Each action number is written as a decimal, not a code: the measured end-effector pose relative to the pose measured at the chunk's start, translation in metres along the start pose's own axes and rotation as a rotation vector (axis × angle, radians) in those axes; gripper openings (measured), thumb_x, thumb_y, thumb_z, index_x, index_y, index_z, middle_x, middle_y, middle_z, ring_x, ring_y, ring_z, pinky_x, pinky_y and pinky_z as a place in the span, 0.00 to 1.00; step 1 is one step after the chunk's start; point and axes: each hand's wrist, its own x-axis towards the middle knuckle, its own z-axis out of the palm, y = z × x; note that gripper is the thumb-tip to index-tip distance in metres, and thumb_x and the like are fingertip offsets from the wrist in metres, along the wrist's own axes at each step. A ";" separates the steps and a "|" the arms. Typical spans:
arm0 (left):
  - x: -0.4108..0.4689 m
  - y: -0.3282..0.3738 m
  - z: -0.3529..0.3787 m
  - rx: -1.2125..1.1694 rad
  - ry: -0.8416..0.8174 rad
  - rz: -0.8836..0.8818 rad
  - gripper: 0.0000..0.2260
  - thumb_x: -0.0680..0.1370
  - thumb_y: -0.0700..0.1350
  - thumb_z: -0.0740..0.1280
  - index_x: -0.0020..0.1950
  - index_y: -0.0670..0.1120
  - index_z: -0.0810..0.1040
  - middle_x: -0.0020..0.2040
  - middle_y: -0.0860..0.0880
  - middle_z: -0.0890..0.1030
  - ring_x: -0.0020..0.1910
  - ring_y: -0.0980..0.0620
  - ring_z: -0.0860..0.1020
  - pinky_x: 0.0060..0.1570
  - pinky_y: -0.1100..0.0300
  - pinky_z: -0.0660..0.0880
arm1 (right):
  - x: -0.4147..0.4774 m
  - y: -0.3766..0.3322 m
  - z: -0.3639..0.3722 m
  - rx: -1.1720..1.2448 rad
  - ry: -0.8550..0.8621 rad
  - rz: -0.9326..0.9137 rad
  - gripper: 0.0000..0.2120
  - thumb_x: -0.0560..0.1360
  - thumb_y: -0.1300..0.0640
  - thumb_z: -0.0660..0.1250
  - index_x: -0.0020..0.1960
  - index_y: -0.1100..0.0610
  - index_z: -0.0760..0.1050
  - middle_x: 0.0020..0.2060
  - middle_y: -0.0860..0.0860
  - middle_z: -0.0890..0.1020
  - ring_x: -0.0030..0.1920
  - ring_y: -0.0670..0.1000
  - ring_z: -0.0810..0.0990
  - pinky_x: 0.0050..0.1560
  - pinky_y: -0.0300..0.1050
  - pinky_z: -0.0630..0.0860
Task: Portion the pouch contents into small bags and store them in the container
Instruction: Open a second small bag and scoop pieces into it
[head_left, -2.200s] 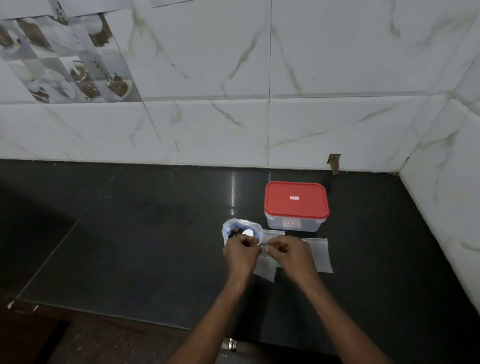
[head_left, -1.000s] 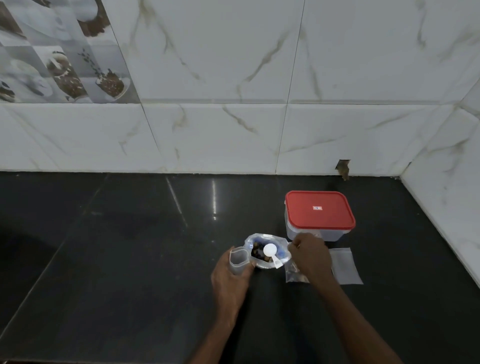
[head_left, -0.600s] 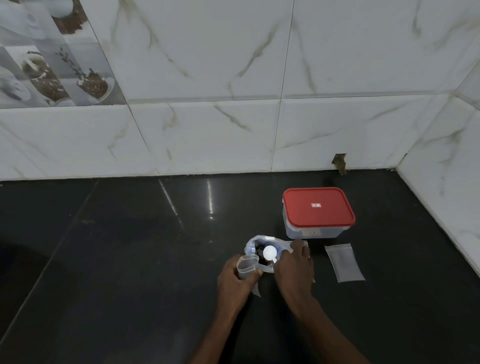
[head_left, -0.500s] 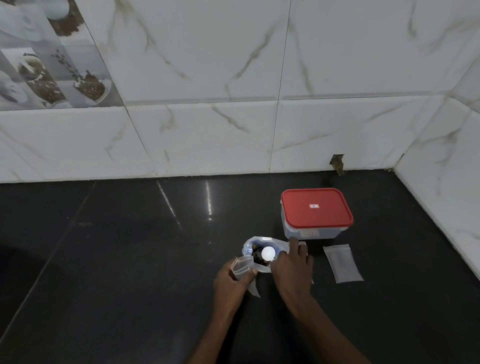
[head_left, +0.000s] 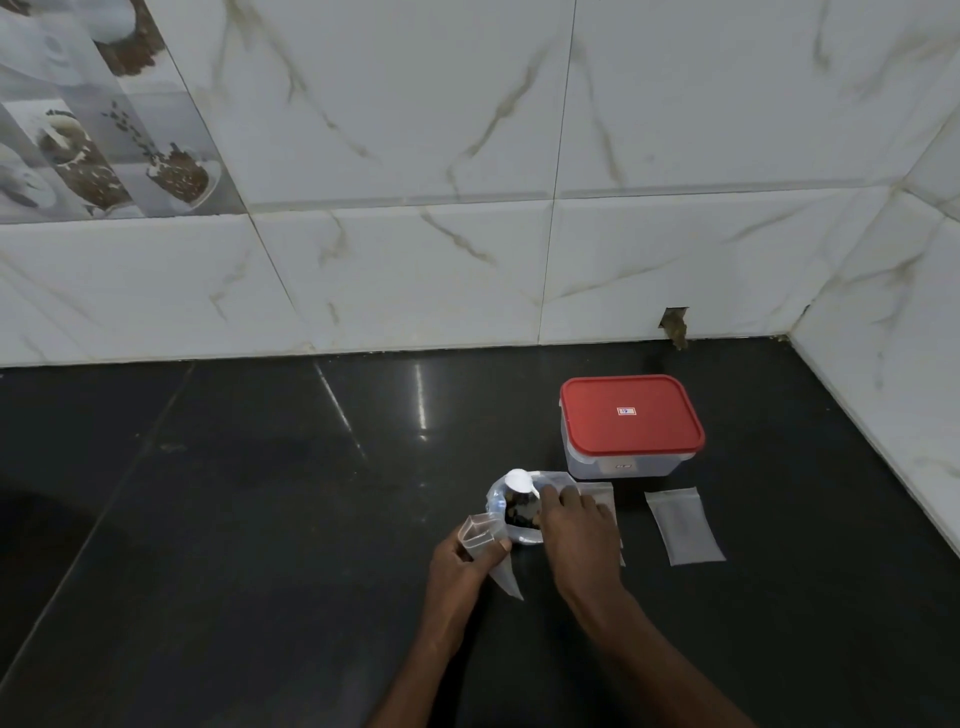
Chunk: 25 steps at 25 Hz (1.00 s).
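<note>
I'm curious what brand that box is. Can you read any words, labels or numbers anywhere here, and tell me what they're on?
Red lid of the container: a small white and red label, too small and blurred to read.
Clear side of the container: a small red mark, also unreadable.
Open pouch, small bags and wall tiles: no lettering that I can see.

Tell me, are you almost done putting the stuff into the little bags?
Not nearly. Done: the pouch stands open. In hand: the left hand holds one small bag open while the right hand takes the white scoop. Left: no bag looks filled, an empty bag waits, and the container is still lidded.
</note>
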 end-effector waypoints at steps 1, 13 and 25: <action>0.000 -0.001 0.000 -0.018 -0.004 -0.009 0.14 0.74 0.49 0.74 0.58 0.49 0.84 0.53 0.47 0.87 0.55 0.47 0.85 0.62 0.43 0.78 | 0.001 0.004 0.000 0.026 -0.012 -0.011 0.22 0.77 0.58 0.65 0.71 0.54 0.66 0.59 0.54 0.77 0.56 0.53 0.79 0.53 0.47 0.77; -0.002 -0.013 0.011 -0.190 0.009 -0.065 0.17 0.74 0.49 0.71 0.60 0.43 0.83 0.55 0.40 0.85 0.57 0.40 0.83 0.61 0.41 0.77 | 0.007 -0.004 0.002 0.155 -0.196 -0.003 0.12 0.81 0.65 0.54 0.60 0.62 0.73 0.58 0.60 0.75 0.58 0.61 0.75 0.56 0.51 0.71; 0.011 -0.008 0.014 -0.178 -0.004 0.027 0.16 0.75 0.45 0.72 0.62 0.43 0.81 0.57 0.41 0.85 0.58 0.41 0.83 0.62 0.43 0.77 | 0.040 0.019 0.000 0.693 -0.159 0.391 0.07 0.71 0.63 0.68 0.36 0.61 0.83 0.30 0.55 0.83 0.31 0.52 0.81 0.38 0.50 0.82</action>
